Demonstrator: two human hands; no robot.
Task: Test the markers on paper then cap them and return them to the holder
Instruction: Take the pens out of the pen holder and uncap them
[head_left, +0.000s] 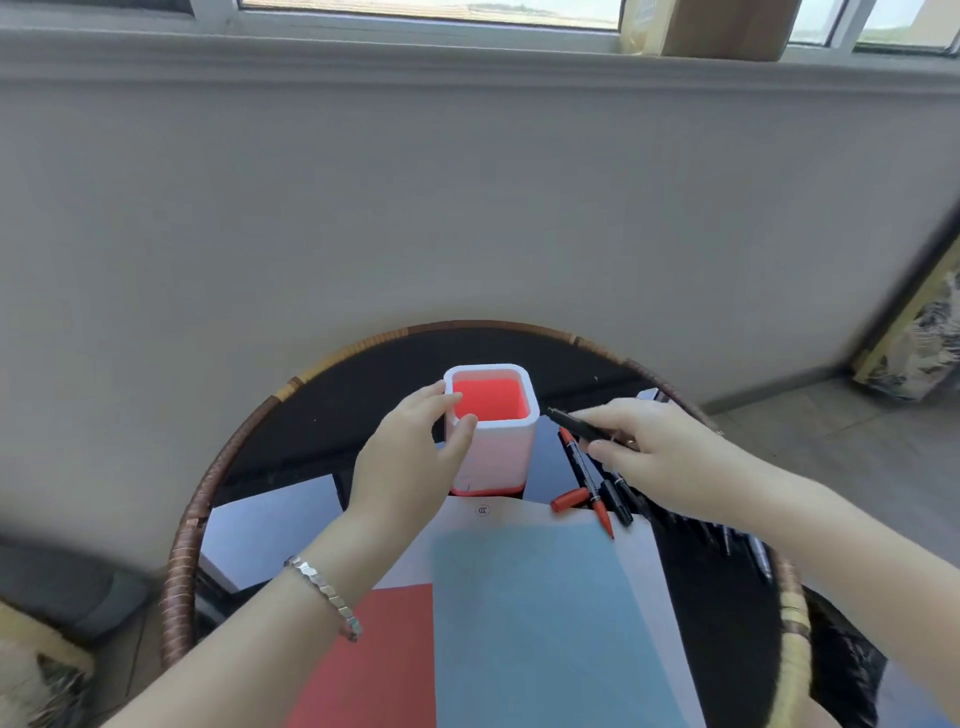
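Note:
A white square holder (506, 447) with a red inside stands on the round table, with no marker showing in it. My left hand (410, 462) wraps around its left side, thumb on the front rim. My right hand (654, 452) holds a black marker (571, 422) whose end points at the holder's right edge. A red marker (587, 486) lies uncapped on the table right of the holder, its red cap (569, 499) beside it. More black markers (621, 499) lie under my right hand. Blue paper (540, 623) lies on white and red sheets in front.
The round dark glass table has a wicker rim (182, 545). A white pad (270, 525) lies at the left. Further markers (748, 551) lie near the right rim. A grey wall stands close behind the table, and a cushion (919, 338) sits at the right.

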